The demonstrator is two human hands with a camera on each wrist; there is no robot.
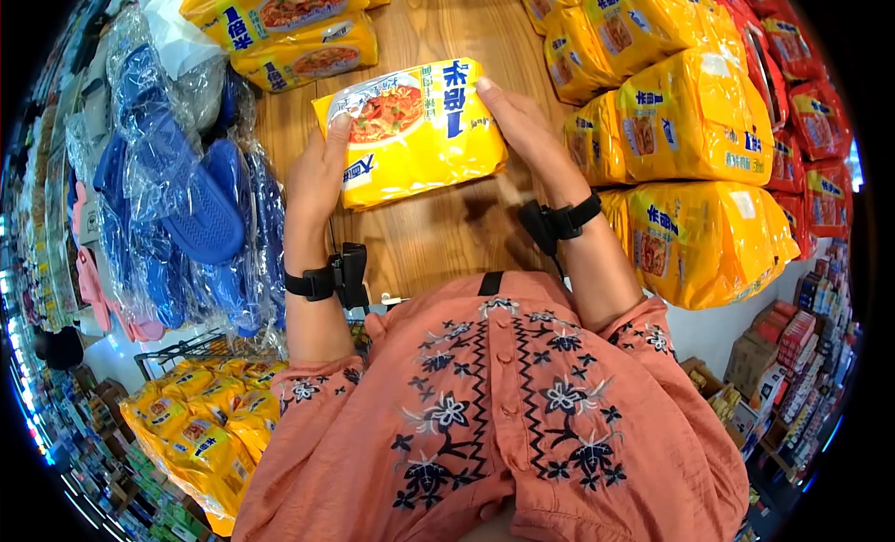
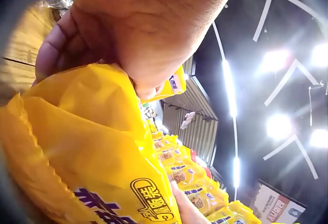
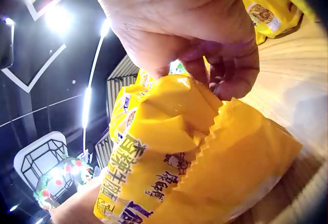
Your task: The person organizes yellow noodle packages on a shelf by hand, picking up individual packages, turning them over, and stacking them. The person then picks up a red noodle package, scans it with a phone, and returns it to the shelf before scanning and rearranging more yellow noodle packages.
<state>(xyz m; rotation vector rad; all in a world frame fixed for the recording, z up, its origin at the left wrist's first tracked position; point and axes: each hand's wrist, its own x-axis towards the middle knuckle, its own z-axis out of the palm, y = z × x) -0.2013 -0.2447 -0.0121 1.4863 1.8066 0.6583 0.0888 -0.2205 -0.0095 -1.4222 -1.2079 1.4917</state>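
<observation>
- The yellow instant-noodle multipack [image 1: 410, 132] is held in both hands just above the middle of the wooden tabletop [image 1: 447, 234]. It sits between the bagged blue slippers [image 1: 196, 206] along the left edge and the stacked yellow noodle packs [image 1: 695, 118] along the right edge.
- Carrying it well probably means keeping the grip on the crimped end seams, keeping the pack level, and squeezing lightly. The film looks slippery and the noodle blocks inside would crush.
- The left hand [image 1: 317, 174] grips the pack's left end, with the thumb on the printed face and the fingers curled underneath.
- The right hand [image 1: 522, 127] pinches the right end seam, fingers bent over the top edge.
- Both forearms reach forward from the body with the wrists nearly straight.
</observation>
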